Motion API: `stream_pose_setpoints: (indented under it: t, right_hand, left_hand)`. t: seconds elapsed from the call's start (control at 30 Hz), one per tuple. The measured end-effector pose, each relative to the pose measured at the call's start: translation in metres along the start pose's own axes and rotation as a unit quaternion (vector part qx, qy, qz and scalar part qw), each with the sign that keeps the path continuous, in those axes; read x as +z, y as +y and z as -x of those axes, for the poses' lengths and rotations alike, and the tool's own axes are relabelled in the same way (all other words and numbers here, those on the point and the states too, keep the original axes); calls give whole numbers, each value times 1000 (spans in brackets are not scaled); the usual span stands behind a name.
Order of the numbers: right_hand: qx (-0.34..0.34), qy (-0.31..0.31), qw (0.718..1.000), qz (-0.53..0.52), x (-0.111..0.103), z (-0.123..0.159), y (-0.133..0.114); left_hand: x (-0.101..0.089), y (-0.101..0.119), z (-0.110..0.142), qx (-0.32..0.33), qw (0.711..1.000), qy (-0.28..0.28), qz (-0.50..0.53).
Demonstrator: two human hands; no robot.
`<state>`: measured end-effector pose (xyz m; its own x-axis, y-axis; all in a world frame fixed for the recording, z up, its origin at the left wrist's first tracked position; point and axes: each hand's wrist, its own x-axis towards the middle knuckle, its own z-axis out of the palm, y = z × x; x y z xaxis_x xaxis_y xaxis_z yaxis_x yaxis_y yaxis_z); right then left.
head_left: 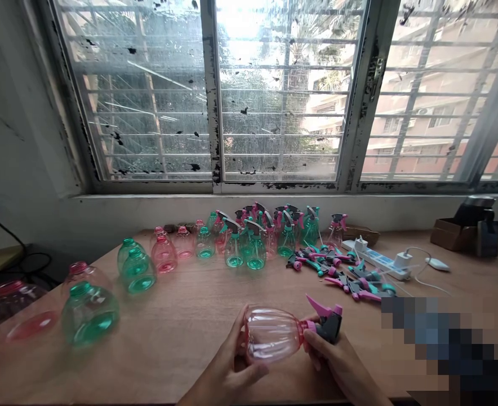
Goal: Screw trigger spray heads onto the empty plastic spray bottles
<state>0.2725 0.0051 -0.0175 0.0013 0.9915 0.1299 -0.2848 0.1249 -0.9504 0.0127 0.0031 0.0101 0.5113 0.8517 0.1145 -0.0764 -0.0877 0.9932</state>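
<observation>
A clear pink spray bottle (272, 334) lies sideways between my two hands, above the front of the table. My left hand (236, 361) is wrapped round its base at the left end. At the neck, my right hand (327, 352) grips the pink collar of the spray head (330, 322), which is dark grey with a pink trigger pointing up. The spray head sits on the bottle's mouth; whether it is screwed tight I cannot tell. Some fingers of both hands are hidden behind the bottle.
Open pink and green bottles (90, 313) line the table's left side. Several bottles with spray heads (255, 245) stand at the back. Loose spray heads (346, 273) lie in a pile near a power strip (379, 260). A cardboard box (454, 234) stands back right.
</observation>
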Motion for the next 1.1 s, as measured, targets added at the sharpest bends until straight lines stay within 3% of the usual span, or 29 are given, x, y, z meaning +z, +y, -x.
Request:
stream_pose_setpoints:
  t: [0.1,0.2,0.37,0.57,0.77,1.1]
  right_hand:
    - [-2,-2,1000,7,0,0,-2]
    - [-6,-5,1000,15,-1,1,-2]
    - [-2,-12,1000,19,-3,1,1]
    - [-8,-10,1000,15,0,3,-4]
    - [-3,-16,1000,17,-2,4,-2]
    - [1,-33,999,35,4,9,-14]
  left_hand:
    - [-1,-4,-1,23,999,4,-27]
    - [2,6,0,20,999,3,-44]
    - [8,24,-1,-16,1000,-6,12]
    - [2,11,0,-26,999,17,-21]
    - [7,14,1,24,1000,8,-14]
    - [7,14,0,-6,999,7,41]
